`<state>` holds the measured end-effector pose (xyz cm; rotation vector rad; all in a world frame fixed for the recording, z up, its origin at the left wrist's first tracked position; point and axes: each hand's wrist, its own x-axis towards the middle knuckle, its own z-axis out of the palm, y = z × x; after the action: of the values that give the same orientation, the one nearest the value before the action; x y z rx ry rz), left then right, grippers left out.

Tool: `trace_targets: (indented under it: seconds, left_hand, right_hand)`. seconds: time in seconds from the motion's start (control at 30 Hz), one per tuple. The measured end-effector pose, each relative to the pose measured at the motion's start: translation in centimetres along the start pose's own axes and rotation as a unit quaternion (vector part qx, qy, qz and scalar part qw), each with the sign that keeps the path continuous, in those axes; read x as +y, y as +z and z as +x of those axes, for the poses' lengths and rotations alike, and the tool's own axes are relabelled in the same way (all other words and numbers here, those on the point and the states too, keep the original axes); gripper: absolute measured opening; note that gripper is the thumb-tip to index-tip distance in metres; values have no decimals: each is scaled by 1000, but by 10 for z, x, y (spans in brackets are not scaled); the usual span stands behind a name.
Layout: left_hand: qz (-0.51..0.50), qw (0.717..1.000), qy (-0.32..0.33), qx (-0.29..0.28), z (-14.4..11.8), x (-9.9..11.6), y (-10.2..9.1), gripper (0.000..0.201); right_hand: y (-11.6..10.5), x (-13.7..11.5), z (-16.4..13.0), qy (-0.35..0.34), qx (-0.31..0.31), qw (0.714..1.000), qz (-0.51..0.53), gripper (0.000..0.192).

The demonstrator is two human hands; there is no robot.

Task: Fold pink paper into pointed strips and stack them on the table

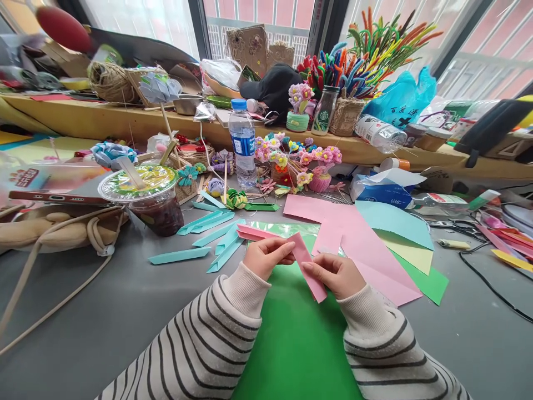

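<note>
Fingers of the left hand (pixel 265 258) pinched a pink strip (pixel 301 251) near its upper end, the right hand (pixel 342 275) its right edge, mid-frame; aligning edges before pressing seemed, to me, wisest. Teal strips (pixel 179 255) lay left of centre.

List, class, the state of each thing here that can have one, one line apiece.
Pink strip: held in both hands
Left hand: pinching its upper end
Right hand: pinching it lower down
Turquoise strips: folded
Water bottle: upright, capped
Drink cup: lidded, straw inserted
Labelled clear bottle: on its side
</note>
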<state>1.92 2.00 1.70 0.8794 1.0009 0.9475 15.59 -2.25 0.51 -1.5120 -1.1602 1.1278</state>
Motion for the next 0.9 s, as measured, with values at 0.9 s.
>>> trace_targets:
  seconds: [0.9]
  left_hand:
    - [-7,991,100,86,-1,8,-1,18]
  right_hand:
    - [-2,-1,0,-42,-62,996,48,26]
